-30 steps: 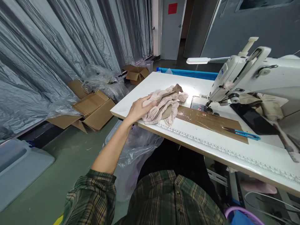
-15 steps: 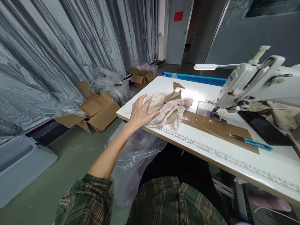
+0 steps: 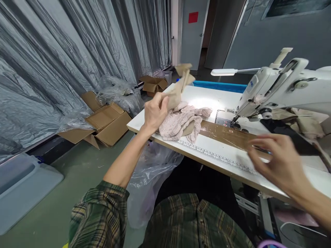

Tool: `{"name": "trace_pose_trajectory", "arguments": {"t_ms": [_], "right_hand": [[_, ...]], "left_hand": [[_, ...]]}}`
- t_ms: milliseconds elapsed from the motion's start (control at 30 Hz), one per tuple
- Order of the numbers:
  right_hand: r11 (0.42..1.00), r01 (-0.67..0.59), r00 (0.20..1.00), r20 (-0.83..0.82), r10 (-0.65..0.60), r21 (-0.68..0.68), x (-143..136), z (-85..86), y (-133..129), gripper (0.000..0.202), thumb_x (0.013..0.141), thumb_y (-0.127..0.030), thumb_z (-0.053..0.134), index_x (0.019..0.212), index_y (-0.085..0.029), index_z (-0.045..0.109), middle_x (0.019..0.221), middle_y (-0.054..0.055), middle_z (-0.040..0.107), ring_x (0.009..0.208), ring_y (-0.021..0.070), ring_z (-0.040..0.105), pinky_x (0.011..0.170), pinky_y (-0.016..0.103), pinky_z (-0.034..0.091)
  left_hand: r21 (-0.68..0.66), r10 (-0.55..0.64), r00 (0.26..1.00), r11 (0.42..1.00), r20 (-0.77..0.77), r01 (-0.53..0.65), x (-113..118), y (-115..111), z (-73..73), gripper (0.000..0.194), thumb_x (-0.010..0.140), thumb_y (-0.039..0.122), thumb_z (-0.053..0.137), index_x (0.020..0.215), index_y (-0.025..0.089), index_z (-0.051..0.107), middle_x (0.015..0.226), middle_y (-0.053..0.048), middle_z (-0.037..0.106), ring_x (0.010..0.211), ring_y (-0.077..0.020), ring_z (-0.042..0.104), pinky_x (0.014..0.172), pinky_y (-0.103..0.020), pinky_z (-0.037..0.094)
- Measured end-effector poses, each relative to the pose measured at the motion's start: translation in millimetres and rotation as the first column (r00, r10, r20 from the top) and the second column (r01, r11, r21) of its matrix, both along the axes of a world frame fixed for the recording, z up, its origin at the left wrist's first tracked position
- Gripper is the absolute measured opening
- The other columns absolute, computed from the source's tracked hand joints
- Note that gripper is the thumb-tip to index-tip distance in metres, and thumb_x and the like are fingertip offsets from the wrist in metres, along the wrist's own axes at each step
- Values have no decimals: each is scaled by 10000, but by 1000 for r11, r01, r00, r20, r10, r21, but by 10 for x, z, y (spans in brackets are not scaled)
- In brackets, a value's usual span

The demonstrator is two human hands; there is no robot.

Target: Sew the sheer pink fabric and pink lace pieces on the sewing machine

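- White sewing table [image 3: 207, 98]: spans 12 to 3 o'clock, brown strip [image 3: 227, 135] laid along it toward the needle, printed ruler [image 3: 219, 159] on the near edge.
- Sewing machine [image 3: 281, 86]: at 2 o'clock, lamp on, nothing visible under the presser foot, so no stitching under way as far as can be judged.
- Grey plastic sheeting [image 3: 64, 55]: fills 9 to 11 o'clock; open cardboard boxes [image 3: 103, 120] on the floor below it, clear plastic bag [image 3: 150, 172] hanging off the table edge at 7 o'clock.
- Pink knit pile [image 3: 181, 120]: lying on the table at 12 o'clock, just beside the left hand, partly over the brown strip's left end.
- Left hand [image 3: 153, 112]: closed on a tan piece [image 3: 179, 88], lifted clear of the table, tilted up and away above the knit pile.
- Right hand [image 3: 280, 163]: at 3 o'clock, motion-blurred, fingers spread and empty, hovering over the table's near edge above the brown strip's right end; contact with anything cannot be told.
- Progress estimate: early. One tan piece picked off the pile, not yet brought to the needle; knit pile untouched on the table; feeding and sewing look left to do.
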State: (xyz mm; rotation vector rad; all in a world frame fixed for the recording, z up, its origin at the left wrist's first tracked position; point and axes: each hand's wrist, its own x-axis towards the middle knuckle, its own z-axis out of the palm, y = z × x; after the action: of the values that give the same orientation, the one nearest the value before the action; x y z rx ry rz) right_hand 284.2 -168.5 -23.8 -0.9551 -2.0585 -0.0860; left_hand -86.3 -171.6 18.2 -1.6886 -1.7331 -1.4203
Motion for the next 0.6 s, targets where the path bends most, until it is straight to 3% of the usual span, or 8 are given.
{"name": "trace_pose_trajectory", "arguments": {"t_ms": [67, 167, 267, 367, 433, 533, 600], "right_hand": [[989, -140, 979, 140, 146, -54, -372, -79, 7, 124, 917, -300, 590, 1020, -256, 644, 1088, 185, 613, 968, 316, 633, 773, 484, 542], [970, -241, 948, 211, 238, -9, -865, -96, 14, 172, 944, -262, 522, 1066, -205, 629, 1112, 158, 602, 956, 286, 632, 741, 436, 547], [952, -307, 921, 250, 297, -1, -1195, -60, 116, 185, 947, -232, 500, 1045, -168, 643, 1104, 163, 610, 941, 273, 615, 758, 424, 538], [952, -305, 914, 274, 299, -23, -1368, -56, 252, 194, 941, -212, 483, 1005, -152, 656, 1062, 159, 609, 860, 252, 595, 715, 405, 525], [956, -291, 913, 285, 291, -41, -1428, -73, 313, 211, 935, -205, 473, 1019, -145, 657, 1052, 157, 602, 829, 244, 586, 684, 391, 516], [954, -296, 918, 264, 297, -43, -1490, -91, 354, 260, 939, -198, 460, 1121, -144, 637, 1089, 159, 595, 879, 254, 593, 710, 397, 527], [946, -322, 917, 237, 319, -30, -1538, -87, 371, 289, 949, -185, 448, 1175, -154, 624, 1126, 163, 598, 957, 269, 597, 771, 419, 536]], "left_hand": [[100, 34, 999, 994, 41, -38, 9, -55, 72, 238, 1001, 361, 529, 1039, 184, 684, 816, -25, 697, 724, -154, 636, 696, -262, 451], [137, 30, 1000, 990, 5, -30, 23, -169, 52, 249, 995, 327, 534, 1111, 170, 688, 895, -46, 717, 777, -157, 661, 729, -255, 480], [-60, -78, 976, 996, -201, 68, -1, -246, -93, 303, 981, 211, 479, 1190, 183, 696, 1007, -87, 742, 793, -168, 666, 704, -262, 499], [-369, -297, 894, 914, -335, 165, -60, -288, -273, 367, 988, 206, 433, 1240, 241, 698, 1064, -91, 751, 790, -181, 676, 637, -264, 500], [-482, -389, 871, 850, -299, 214, -99, -311, -360, 350, 1009, 325, 457, 1252, 253, 697, 1162, -101, 737, 934, -224, 701, 693, -295, 534], [-537, -417, 887, 803, -198, 257, -137, -338, -399, 480, 967, 557, 525, 1289, 237, 679, 1307, -114, 685, 1190, -297, 643, 910, -395, 539], [-556, -424, 894, 782, -147, 280, -148, -344, -373, 554, 927, 629, 552, 1292, 230, 677, 1298, -109, 690, 1195, -307, 638, 956, -398, 511]]}}
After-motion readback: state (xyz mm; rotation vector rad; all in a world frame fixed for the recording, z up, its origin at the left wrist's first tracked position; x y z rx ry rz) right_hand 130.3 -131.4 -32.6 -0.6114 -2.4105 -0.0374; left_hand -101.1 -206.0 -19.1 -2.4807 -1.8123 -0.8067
